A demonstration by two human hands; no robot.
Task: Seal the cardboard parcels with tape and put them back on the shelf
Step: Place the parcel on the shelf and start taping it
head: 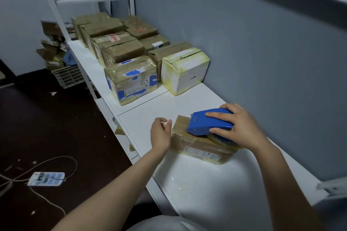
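A: Start at the fingers. What are the right ones doing?

B: The right fingers [216,114] are curled over the top of the blue dispenser [204,123], with the thumb low by the tape roll [223,139]. So the right hand [242,127] grips it, and the dispenser sits on top of the parcel [199,147], nose toward the parcel's far left end.

A: And the left?

B: The left fingers [168,124] are loosely curled, slightly apart, and hold nothing. The left hand [160,134] is just beside the parcel's left end. Whether it touches the cardboard I can't tell.

A: Where is the parcel itself?

B: It lies flat on the white shelf [146,112], at the near end, well apart from the others.

A: Is it sealed?

B: Partly, I'd say. Glossy tape shows on its top and yellowish tape along its lower edges. With the dispenser resting on it, this strip looks mid-run, so cutting and smoothing the tape remain.

A: And the rest?

B: Further along the shelf, rows of parcels [120,50] stand by the wall, ending in a blue-marked box [131,80] and a white box [185,71]. All show tape, so I judge them finished and in place. More cardboard sits in a crate [67,78] on the floor beyond, too blurred to tell if it is sealed.

A: So what's left?

B: Finish this one, then put it with the others, probably next to the white box.
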